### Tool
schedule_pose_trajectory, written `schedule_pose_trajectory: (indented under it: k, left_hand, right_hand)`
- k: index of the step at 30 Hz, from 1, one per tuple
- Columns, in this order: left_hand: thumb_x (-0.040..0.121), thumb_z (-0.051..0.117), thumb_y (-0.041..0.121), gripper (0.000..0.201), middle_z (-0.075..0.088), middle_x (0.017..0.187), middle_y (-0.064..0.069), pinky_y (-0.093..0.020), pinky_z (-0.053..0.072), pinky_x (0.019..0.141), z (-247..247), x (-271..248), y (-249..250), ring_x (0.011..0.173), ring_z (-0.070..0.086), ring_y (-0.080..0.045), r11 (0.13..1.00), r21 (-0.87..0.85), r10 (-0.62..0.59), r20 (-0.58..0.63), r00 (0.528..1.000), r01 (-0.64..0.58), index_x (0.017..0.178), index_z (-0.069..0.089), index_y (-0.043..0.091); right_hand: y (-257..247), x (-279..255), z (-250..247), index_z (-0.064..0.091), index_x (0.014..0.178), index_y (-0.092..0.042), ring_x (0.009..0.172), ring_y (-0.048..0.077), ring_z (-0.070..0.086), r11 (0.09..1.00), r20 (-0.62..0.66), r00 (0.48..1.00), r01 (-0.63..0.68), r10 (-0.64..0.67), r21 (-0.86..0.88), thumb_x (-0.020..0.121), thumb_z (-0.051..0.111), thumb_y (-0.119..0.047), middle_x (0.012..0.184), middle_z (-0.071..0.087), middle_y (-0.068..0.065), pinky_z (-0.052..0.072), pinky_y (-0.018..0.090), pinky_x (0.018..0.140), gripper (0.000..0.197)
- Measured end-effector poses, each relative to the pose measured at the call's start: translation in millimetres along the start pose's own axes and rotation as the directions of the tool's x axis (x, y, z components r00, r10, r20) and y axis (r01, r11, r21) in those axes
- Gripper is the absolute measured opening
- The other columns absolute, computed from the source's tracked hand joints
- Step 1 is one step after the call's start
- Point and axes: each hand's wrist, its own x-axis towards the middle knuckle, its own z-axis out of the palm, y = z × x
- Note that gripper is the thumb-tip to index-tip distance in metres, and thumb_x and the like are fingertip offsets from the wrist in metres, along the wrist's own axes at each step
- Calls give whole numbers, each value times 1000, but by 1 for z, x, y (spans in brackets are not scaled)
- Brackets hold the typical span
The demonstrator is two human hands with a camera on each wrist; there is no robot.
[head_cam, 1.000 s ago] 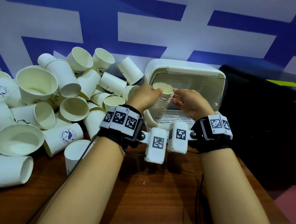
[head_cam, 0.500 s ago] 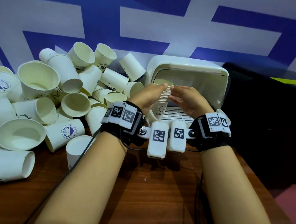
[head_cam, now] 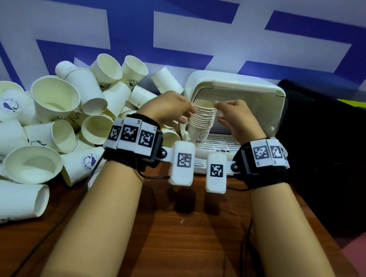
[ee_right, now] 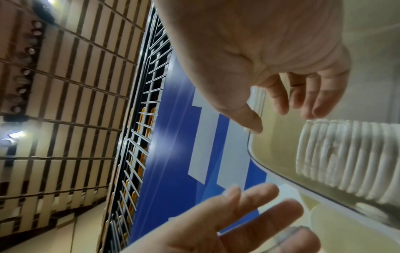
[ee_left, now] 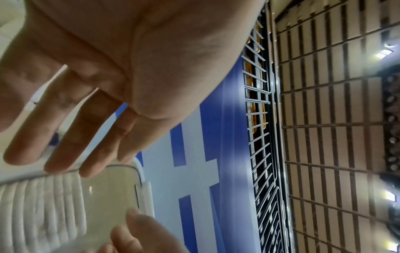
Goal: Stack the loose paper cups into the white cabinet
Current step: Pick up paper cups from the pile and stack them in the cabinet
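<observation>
A tall stack of nested paper cups [head_cam: 201,123] stands upright at the left of the white cabinet's [head_cam: 234,82] open mouth, on its slotted floor [head_cam: 220,141]. My left hand [head_cam: 184,115] is just left of the stack's rims and my right hand [head_cam: 221,111] just right of them. In the left wrist view my left hand [ee_left: 97,71] has straight fingers above the stack [ee_left: 41,205]. My right hand [ee_right: 270,56] in the right wrist view hangs loosely spread beside the stack [ee_right: 346,162]. Neither hand curls round it.
A big heap of loose paper cups [head_cam: 54,117] covers the left of the wooden table [head_cam: 182,245], up to the cabinet's left side. A black case [head_cam: 327,147] stands right of the cabinet. A blue and white wall is behind.
Both hands gripped the stack and carried it into the cabinet's mouth. Now their fingers have loosened and moved slightly off its rims, and the stack stands on the slotted floor.
</observation>
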Motion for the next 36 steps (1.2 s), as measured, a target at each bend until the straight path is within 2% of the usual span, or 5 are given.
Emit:
schedule_pose_trajectory:
  k: [10,21,25,31,36]
  left_hand:
    - [91,61,36,35,65,109,-11,-35,48,90,-24,-1,-21,100,61,-28,768,632,-97,-45,994,103,112,64,8]
    - [92,59,29,28,64,111,-5,-23,36,58,-20,12,-37,87,52,-17,528,848,-269,116,956,46,113,68,12]
    - [93,57,32,30,62,114,-2,-29,38,78,-13,17,-39,97,53,-18,503,862,-295,112,949,54,115,66,14]
    - [88,59,32,27,64,112,-5,-38,46,94,-8,23,-45,103,58,-23,514,855,-313,118,943,63,107,67,15]
    - [91,59,29,23,61,92,-6,-33,47,81,-18,15,-36,86,56,-21,613,786,-193,52,980,79,101,62,9]
  right_hand:
    - [-10,-24,45,62,82,-14,72,16,56,929,240,945,281,-224,-240,91,61,-16,79,63,3,47,35,72,10]
    - [13,-44,71,59,125,-16,124,33,28,365,553,833,505,31,-782,99,44,-29,130,51,10,26,41,100,33]
    - [17,-47,72,56,123,-20,127,34,24,267,551,832,520,55,-812,98,45,-37,133,47,10,22,43,103,33]
    - [13,-44,73,62,120,-16,126,33,26,312,529,849,497,19,-810,99,43,-28,132,46,9,23,44,103,30]
    - [-2,-40,71,59,126,-6,127,31,36,428,472,875,468,-105,-773,98,50,-24,136,43,10,33,41,105,35]
